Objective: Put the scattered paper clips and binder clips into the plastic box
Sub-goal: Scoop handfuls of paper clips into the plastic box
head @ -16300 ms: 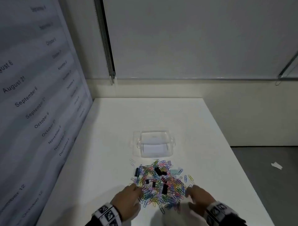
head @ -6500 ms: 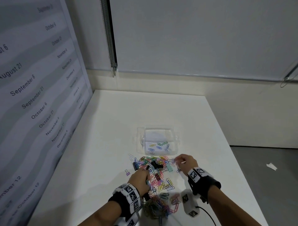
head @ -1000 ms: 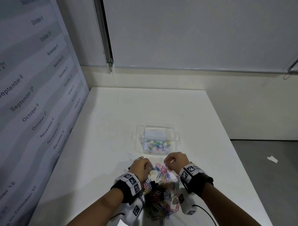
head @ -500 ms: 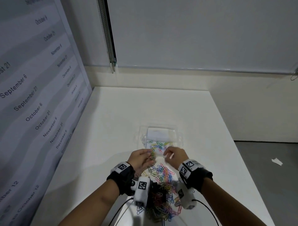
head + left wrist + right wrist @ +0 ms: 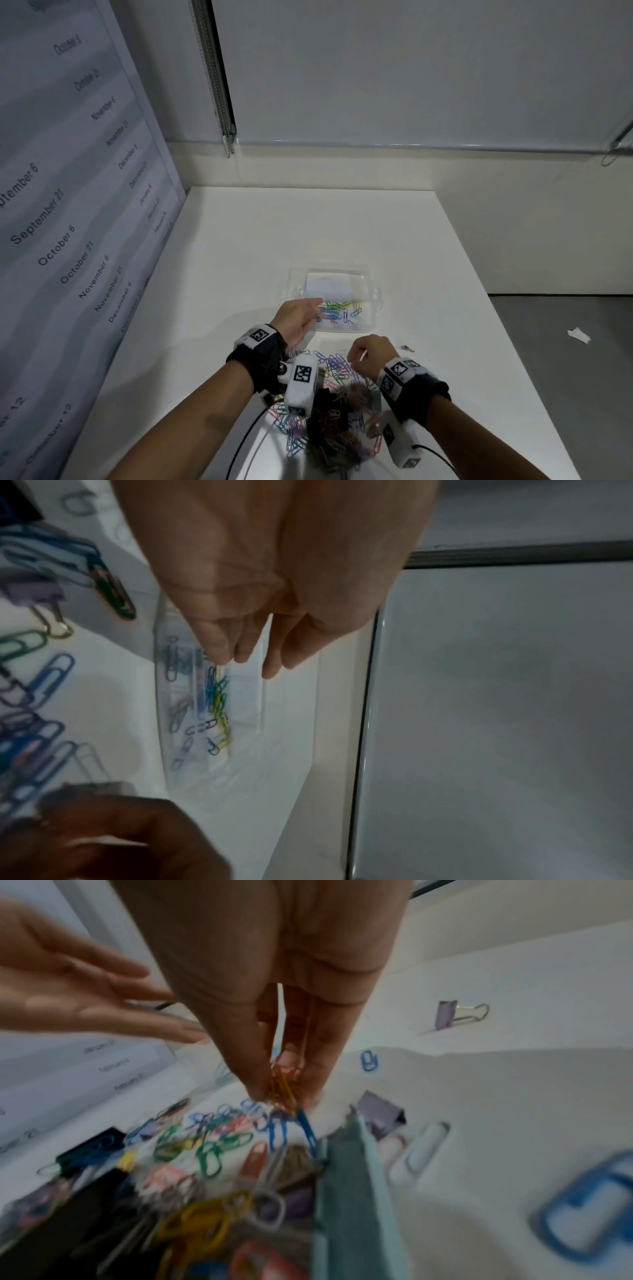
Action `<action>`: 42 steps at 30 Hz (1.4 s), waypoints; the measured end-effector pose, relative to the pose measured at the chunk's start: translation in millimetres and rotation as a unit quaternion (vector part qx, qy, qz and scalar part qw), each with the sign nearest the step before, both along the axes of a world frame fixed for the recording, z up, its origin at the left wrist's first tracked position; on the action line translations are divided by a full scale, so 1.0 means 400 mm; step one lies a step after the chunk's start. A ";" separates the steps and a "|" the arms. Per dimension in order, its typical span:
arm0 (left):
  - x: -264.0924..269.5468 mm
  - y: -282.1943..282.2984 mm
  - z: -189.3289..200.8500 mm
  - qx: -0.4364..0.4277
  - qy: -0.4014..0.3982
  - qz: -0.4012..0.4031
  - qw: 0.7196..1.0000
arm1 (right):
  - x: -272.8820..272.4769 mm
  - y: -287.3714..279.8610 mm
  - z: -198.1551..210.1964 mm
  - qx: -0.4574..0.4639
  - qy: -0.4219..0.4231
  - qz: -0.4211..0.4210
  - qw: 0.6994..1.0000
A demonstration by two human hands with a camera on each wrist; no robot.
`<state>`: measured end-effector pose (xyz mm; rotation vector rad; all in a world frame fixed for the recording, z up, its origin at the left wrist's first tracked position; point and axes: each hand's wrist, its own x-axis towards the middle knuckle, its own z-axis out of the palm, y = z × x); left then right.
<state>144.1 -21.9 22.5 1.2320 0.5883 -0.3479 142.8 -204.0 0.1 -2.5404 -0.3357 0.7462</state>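
Left hand: the left hand (image 5: 298,317) is held over the near-left rim of the plastic box (image 5: 371,317), fingers straightened and loosely spread, nothing seen between them.
Right hand: the right hand (image 5: 370,354) has been brought back from the box edge to the pile; a small bunch of red and yellow clips is pinched between thumb and fingertips (image 5: 255,1089).
Change: half a second ago both hands were at the near edge of the box; now only the left one is there, and its load appears to have been released.
Box: set on the white table (image 5: 239,260) just beyond the pile; a thin layer of coloured paper clips (image 5: 337,310) is seen inside.
Pile: most clips (image 5: 329,421) lie nearer, between the wrists, black binder clips (image 5: 90,1146) among them; a lilac binder clip (image 5: 447,1014) lies apart to the right.
Meaning: a further small share is judged delivered; most of the work is judged left, with no binder clip visible in the box.
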 end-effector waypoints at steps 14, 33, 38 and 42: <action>-0.119 0.075 -0.077 0.486 -0.094 -0.283 0.821 | 0.130 0.032 0.104 0.128 -0.042 -0.156 0.979; -0.135 0.039 -0.134 0.565 -0.117 -0.361 0.732 | 0.015 0.044 0.033 -0.009 -0.020 0.038 0.999; -0.145 0.006 -0.132 0.565 -0.130 -0.355 0.734 | -0.031 0.071 -0.026 -0.124 -0.016 0.140 0.982; -0.150 -0.001 -0.135 0.566 -0.126 -0.375 0.724 | -0.046 0.072 -0.041 -0.076 0.018 0.120 0.990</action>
